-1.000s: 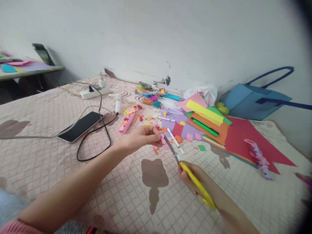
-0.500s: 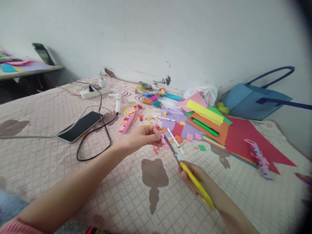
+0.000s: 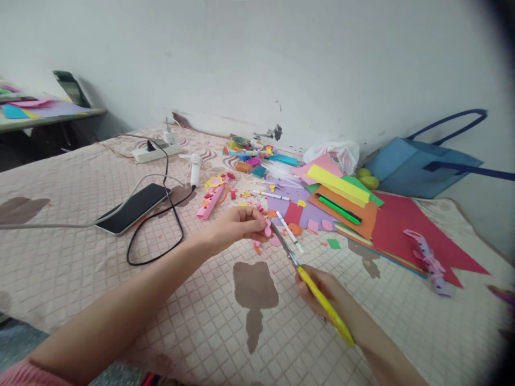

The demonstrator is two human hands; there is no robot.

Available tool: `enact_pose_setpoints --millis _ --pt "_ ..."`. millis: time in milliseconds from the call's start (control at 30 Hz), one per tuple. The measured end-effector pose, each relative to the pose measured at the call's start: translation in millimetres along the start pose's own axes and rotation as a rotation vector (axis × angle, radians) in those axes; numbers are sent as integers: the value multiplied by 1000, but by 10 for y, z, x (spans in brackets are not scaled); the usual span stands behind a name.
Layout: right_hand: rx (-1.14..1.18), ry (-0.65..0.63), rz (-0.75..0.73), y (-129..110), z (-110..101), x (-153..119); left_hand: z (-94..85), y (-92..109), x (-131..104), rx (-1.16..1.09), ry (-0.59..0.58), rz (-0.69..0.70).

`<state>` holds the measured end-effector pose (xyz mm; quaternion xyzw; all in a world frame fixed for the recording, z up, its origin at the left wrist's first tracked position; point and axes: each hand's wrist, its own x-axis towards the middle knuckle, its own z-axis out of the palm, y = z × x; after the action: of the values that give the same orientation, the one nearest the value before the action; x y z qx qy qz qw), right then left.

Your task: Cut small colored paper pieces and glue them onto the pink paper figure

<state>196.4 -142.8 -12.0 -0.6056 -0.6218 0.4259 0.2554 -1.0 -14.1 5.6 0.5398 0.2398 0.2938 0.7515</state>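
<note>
Between the fingertips of my left hand [image 3: 240,222] is a small pink paper piece [image 3: 268,228]. My right hand [image 3: 316,289] is wrapped round the yellow handles of a pair of scissors [image 3: 292,256]. The blades point up and to the left, and their tips are at the pink piece; whether they touch it I cannot tell. Beyond my hands lie two white markers [image 3: 290,233], pink paper cutouts [image 3: 313,226] and a green paper diamond [image 3: 333,244]. A rolled pink paper tube [image 3: 211,202] with coloured scraps lies past my left wrist.
A tablet-like black device [image 3: 132,209] and looping cables are on the left, near a power strip [image 3: 156,153]. Coloured sheets [image 3: 406,225] with a green cutter-like tool [image 3: 338,209], a decorated purple tube [image 3: 430,265] and a blue bag [image 3: 418,166] are on the right.
The pink paper piece has turned slightly in my left fingers. My right hand and the scissors have barely shifted.
</note>
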Motion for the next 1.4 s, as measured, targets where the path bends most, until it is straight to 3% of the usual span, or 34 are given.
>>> enact_pose_setpoints --millis 1133,1400 --pt "-4 22 79 -17 -14 0 -52 18 -7 72 23 14" --pt "-215 197 36 123 -154 77 -69 -19 10 167 33 41"
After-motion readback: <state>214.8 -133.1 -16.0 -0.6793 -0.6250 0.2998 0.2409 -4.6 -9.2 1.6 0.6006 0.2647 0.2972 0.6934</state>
